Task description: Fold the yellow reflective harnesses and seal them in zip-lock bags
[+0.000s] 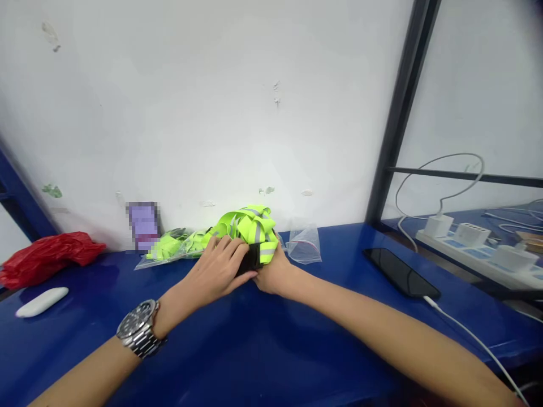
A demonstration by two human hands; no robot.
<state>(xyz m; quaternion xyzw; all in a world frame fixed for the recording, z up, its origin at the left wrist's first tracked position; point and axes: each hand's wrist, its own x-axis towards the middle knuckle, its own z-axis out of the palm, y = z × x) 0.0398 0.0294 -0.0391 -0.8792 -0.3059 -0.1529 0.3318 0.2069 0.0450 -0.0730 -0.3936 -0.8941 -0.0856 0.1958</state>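
Straps [254, 226], yellow with grey bands, are sitting bunched near the middle of the surface's [237, 350] far edge, between my hands. My left hand [223, 263] is grasping the bundle and its black piece [253, 257]; my right hand [275, 272] is clasping the right side, fingers hiding, so I cannot tell how tightly. Good handling, I am judging, is calling for even pressure and flat loops. A clear bag [158, 262] holding yellow cloth [164, 247] is crowding the left; another bag [304, 246] is lying just right. A phone [401, 272] is resting by the right edge, its cable [470, 333] trailing toward the near right corner.
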